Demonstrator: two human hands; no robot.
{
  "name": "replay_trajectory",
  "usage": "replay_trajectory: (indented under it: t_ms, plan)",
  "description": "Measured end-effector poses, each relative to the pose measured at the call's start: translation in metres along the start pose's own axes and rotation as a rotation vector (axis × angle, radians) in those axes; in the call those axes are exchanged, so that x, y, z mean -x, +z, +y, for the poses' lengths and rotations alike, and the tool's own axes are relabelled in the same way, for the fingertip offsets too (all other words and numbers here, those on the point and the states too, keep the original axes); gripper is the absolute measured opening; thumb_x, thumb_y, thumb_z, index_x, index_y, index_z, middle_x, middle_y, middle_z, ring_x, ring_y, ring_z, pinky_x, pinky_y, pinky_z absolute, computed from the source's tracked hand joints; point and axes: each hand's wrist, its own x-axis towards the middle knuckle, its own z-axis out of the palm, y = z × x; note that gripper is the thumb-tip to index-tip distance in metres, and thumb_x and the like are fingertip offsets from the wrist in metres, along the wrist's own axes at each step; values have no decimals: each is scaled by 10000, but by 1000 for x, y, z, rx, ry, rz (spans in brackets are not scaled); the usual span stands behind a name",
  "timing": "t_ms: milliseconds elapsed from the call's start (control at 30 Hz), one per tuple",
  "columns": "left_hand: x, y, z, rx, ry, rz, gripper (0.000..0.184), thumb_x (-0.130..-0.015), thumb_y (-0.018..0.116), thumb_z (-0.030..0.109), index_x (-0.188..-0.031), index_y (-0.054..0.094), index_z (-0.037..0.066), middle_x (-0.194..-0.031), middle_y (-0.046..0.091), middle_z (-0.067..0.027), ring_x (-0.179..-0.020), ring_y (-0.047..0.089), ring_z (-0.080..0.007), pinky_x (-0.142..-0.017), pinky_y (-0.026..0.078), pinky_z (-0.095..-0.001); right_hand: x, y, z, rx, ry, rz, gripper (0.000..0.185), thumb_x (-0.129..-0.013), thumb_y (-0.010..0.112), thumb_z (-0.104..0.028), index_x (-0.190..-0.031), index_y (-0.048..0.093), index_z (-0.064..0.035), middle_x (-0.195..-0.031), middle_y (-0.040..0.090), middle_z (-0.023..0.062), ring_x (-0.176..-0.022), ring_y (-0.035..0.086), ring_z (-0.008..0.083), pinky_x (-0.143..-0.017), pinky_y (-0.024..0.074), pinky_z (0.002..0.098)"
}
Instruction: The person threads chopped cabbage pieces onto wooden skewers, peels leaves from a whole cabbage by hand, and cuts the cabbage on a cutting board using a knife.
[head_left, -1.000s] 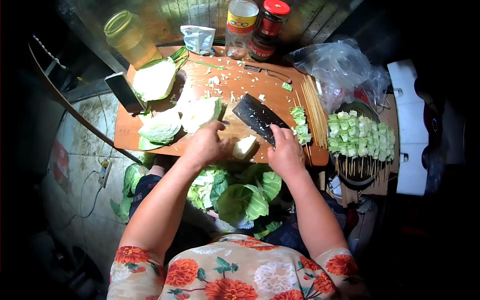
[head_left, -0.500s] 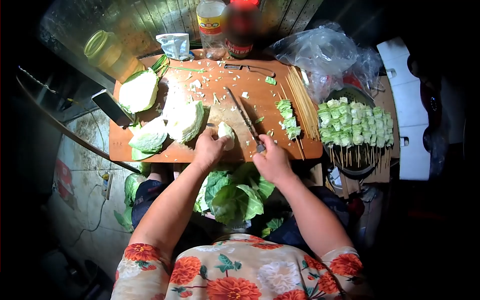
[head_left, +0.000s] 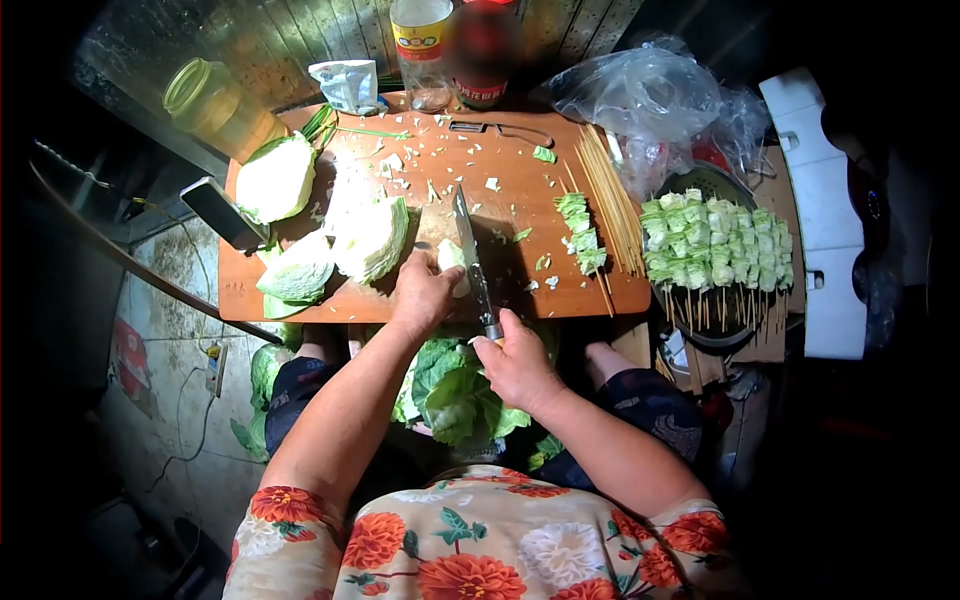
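A reddish-brown wooden table fills the middle, where the right hand's grip is clamped on the handle of a long, dark-bladed knife and the left hand's grip pinches a small, pale-green cabbage wedge near the front edge. Clean slicing probably calls for fingers tucked clear of the blade; thin wooden skewers lie near the right edge.

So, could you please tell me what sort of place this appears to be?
Probably a small food-preparation corner, perhaps in a home or behind a stall: the scrap-strewn wooden tabletop, the knife and the rows of skewered greens suggest it.
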Motion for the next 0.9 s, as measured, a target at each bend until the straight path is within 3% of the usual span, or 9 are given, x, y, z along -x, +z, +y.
replay_trajectory:
  t_ms: [367,533,567,600,633,700,833,867,900]
  plan:
    - [-1,-1,3,-50,4,9,348,-766,754,244,-885,576,-30,-823,646,-199,-782,644,-337,-726,511,-413,-23,11,-11,100,110,27,270,-847,574,-203,-985,493,14,-895,597,250,-864,589,429,-774,461,473]
    - [7,-9,16,3,-102,-59,369,-755,753,234,-946,594,-38,-888,639,-215,-861,635,-339,-779,503,-398,-41,18,-8,167,-24,211,302,-844,606,-232,-969,503,23,-909,595,244,-853,590,410,-773,466,474]
    - [6,-10,14,-105,23,-65,331,-768,736,151,-992,579,-36,-881,630,-167,-793,634,-266,-717,528,-365,-44,16,-7,197,-4,249,299,-847,604,-231,-968,503,23,-908,597,240,-848,592,402,-772,468,472]
    - [7,-11,13,-212,148,-73,316,-780,720,67,-1037,565,-34,-874,621,-119,-726,632,-194,-655,553,-332,-52,19,-3,-1,11,289,290,-846,606,-234,-948,515,22,-892,606,229,-830,601,390,-764,473,460]
    - [8,-12,13,-211,147,-72,316,-780,720,67,-1037,565,-34,-874,621,-119,-726,632,-194,-655,553,-332,-56,14,3,-114,23,314,279,-842,604,-232,-922,523,23,-866,608,222,-812,604,383,-754,476,449]
    - [11,-16,16,-306,367,-4,424,-749,710,16,-1154,589,-12,-1026,638,-133,-886,642,-221,-824,533,-325,-54,-1,3,-53,17,306,257,-838,598,-218,-912,532,20,-852,609,215,-805,606,378,-750,479,439]
    - [8,-27,32,-209,206,-45,422,-707,682,14,-1124,614,22,-1175,576,-176,-1066,600,-290,-925,486,-347,-23,-25,-26,169,-100,189,253,-829,601,-207,-958,545,4,-871,614,202,-824,611,368,-754,481,433]
    - [1,-24,24,-94,164,-43,412,-689,692,1,-1095,624,24,-1116,621,-169,-1005,630,-269,-885,503,-335,-19,-25,-22,185,-95,161,306,-823,626,-212,-1035,543,-8,-771,601,136,-720,604,293,-691,482,401]
    - [1,-25,24,-95,165,-45,412,-689,692,1,-1095,624,24,-1116,621,-169,-1005,630,-269,-885,503,-335,-16,-25,-20,183,-95,162,306,-823,626,-212,-1035,543,-8,-771,601,136,-720,604,293,-691,482,401]
